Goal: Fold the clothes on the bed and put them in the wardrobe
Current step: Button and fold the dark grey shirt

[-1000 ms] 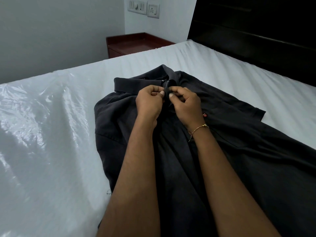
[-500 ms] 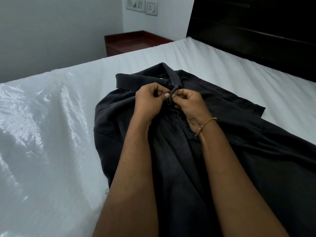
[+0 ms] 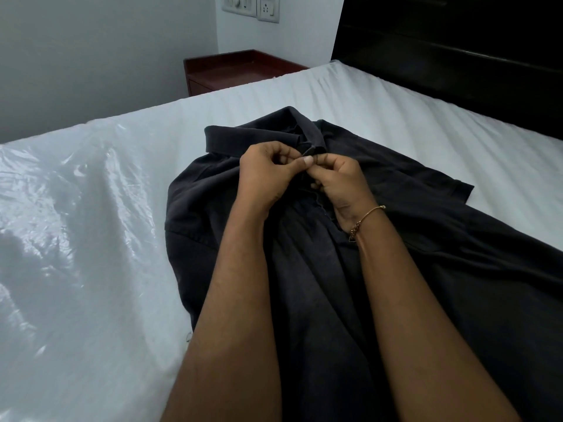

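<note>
Left hand (image 3: 268, 175) and right hand (image 3: 338, 181) both pinch the dark shirt (image 3: 426, 254) below its collar (image 3: 259, 138) — likely buttoning it — mid-bed (image 3: 396, 111).

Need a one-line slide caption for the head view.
Both hands, left hand and right hand, pinch the placket below the collar of a dark polo shirt lying on the white bed.

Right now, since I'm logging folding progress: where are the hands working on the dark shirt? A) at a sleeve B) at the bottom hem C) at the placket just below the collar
C: the left hand and right hand pinch the dark shirt just below its collar.
</note>
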